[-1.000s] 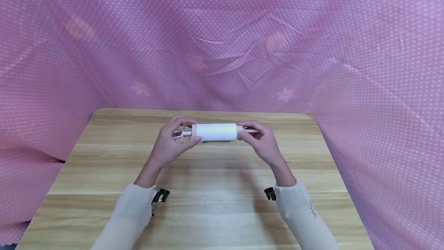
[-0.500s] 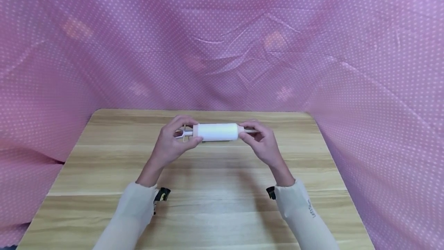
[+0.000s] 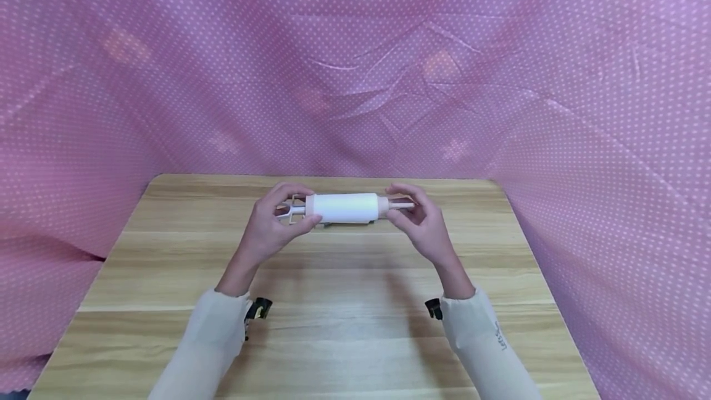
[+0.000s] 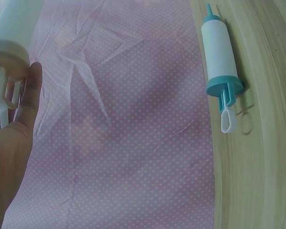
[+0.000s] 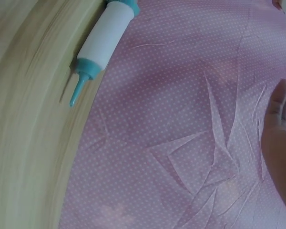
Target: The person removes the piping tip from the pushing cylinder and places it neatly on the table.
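My left hand [image 3: 266,228] holds a white-barrelled icing syringe [image 3: 345,208] by its pink collar, thumb in front and fingers behind. The syringe lies level above the table, its white plunger handle on the left and its pink nozzle end on the right. Around that nozzle my right hand [image 3: 429,234] stands with thumb and fingers spread, seemingly apart from the cap. In the left wrist view the pink collar [image 4: 8,57] rests against my fingers. A second icing syringe [image 4: 219,50] with teal ends lies on the table; in the head view the held one mostly hides it.
The wood-grain table [image 3: 344,326] has rounded far corners. Pink dotted cloth [image 3: 355,110] hangs behind it and along both sides. A small black camera sits at each wrist, by the pale sleeves [image 3: 213,326].
My right thumb and fingers have spread away from the pink nozzle cap they pinched before. The syringe has shifted slightly left and up in the head view, still in my left hand.
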A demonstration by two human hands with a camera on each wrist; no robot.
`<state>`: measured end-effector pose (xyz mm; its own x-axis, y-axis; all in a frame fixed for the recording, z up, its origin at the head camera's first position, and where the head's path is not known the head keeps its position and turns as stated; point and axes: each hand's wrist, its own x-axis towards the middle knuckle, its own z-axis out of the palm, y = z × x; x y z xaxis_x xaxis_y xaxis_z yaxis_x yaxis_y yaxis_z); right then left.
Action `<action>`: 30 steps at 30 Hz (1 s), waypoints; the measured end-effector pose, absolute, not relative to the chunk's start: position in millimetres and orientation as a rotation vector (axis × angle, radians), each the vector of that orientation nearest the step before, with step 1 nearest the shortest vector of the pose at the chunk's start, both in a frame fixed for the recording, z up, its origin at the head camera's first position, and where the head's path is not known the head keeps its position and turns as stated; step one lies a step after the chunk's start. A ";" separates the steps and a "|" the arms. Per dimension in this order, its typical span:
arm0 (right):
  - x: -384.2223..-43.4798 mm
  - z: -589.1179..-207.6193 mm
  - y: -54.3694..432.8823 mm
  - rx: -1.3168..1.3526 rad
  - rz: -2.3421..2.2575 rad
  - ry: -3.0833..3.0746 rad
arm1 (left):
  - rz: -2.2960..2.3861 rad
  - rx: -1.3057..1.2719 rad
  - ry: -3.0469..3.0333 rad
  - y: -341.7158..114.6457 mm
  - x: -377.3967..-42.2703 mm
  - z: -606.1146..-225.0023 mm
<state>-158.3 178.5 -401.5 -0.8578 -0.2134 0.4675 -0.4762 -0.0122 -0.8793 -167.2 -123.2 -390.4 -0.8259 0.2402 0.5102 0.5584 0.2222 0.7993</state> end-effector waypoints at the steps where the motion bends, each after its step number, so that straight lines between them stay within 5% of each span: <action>1: -158.4 -401.8 178.9 0.697 1.988 -2.075 | -1.639 -0.751 -2.219 -122.7 -167.3 -391.4; 30: -160.0 -404.1 174.9 0.618 2.208 -2.108 | -1.649 -0.663 -2.267 -123.5 -171.0 -401.7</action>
